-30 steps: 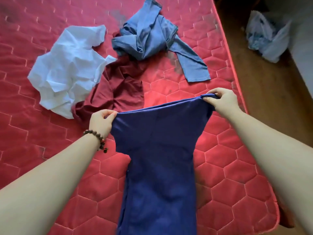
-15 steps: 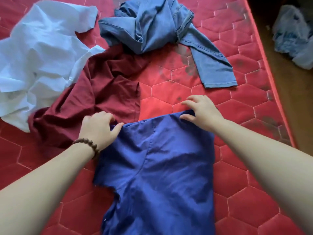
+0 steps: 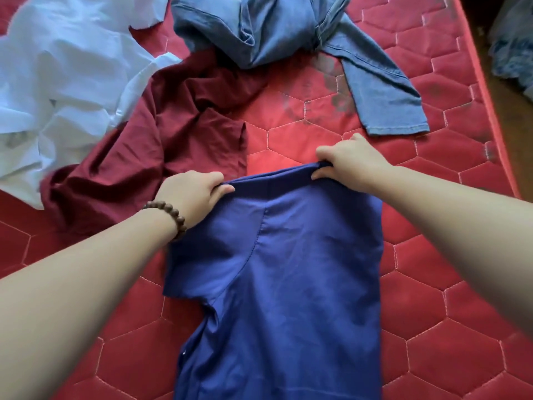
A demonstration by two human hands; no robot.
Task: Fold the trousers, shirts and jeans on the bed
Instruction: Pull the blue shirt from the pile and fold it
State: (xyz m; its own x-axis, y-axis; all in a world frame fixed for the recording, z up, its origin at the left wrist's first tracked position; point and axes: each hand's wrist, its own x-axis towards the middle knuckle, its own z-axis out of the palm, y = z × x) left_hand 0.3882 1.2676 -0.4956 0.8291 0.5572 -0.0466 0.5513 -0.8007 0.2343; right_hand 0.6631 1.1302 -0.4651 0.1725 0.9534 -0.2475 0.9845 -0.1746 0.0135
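A dark blue shirt point(image 3: 291, 284) lies lengthwise on the red quilted mattress point(image 3: 450, 284), running down out of the frame. My left hand point(image 3: 193, 194), a bead bracelet at its wrist, grips the shirt's top left corner. My right hand point(image 3: 349, 163) pinches the top right corner and lifts that edge slightly. Beyond them lie a crumpled maroon garment point(image 3: 161, 145), a white shirt point(image 3: 63, 82) at far left, and bunched light blue jeans point(image 3: 277, 27) with one leg stretched toward the right.
The mattress's right edge point(image 3: 490, 111) drops to a brown floor point(image 3: 519, 140). A pale bag or bundle point(image 3: 513, 39) sits on that floor at upper right. Bare mattress shows on both sides of the blue shirt.
The shirt, held up a second ago, was laid on the mattress with both hands flat on it. Now both hands grip its top edge again, closer together, and raise it slightly.
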